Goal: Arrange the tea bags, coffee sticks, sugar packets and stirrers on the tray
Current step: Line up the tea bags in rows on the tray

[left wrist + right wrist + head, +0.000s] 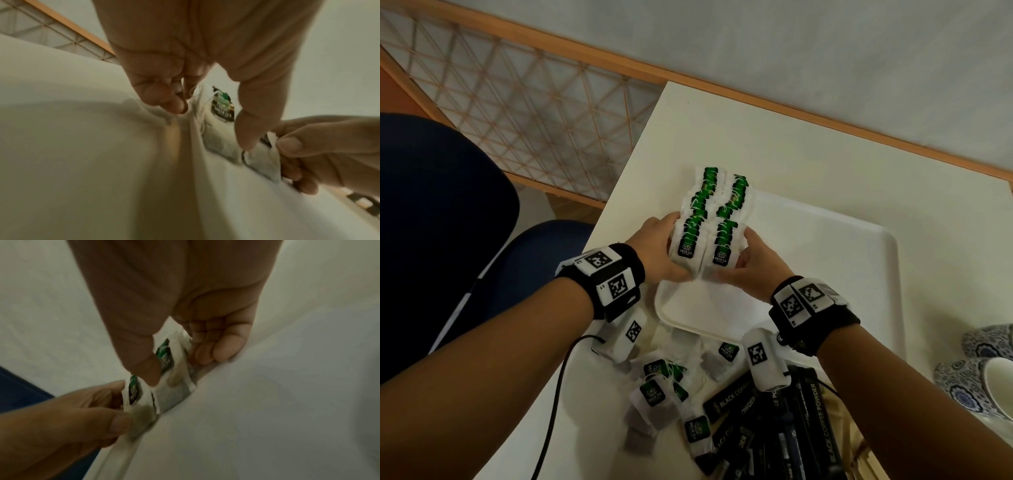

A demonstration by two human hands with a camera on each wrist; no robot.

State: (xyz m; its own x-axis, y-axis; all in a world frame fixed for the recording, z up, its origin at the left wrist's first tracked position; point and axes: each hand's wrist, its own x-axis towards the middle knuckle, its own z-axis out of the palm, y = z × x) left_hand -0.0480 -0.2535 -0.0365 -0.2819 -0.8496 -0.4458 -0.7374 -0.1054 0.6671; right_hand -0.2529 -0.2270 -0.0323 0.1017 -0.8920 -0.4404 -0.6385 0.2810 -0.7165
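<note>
Two rows of green-tagged tea bags (714,209) stand side by side on the left part of the white tray (825,246). My left hand (661,246) grips the near end of the left row, thumb on the front bag (220,129), fingers along its outer side. On the right row's near end my right hand (746,260) holds the same way, thumb against the front bag (174,386). Loose tea bags (654,390) lie on the table near the tray's front corner. Black coffee sticks (801,421) are piled beside them, with wooden stirrers (859,445) at their right.
The white table (722,130) ends close to the left of the tray, with a blue chair (448,205) beyond that edge. Blue-patterned cups (986,370) stand at the right. A black cable (554,404) hangs from my left wrist.
</note>
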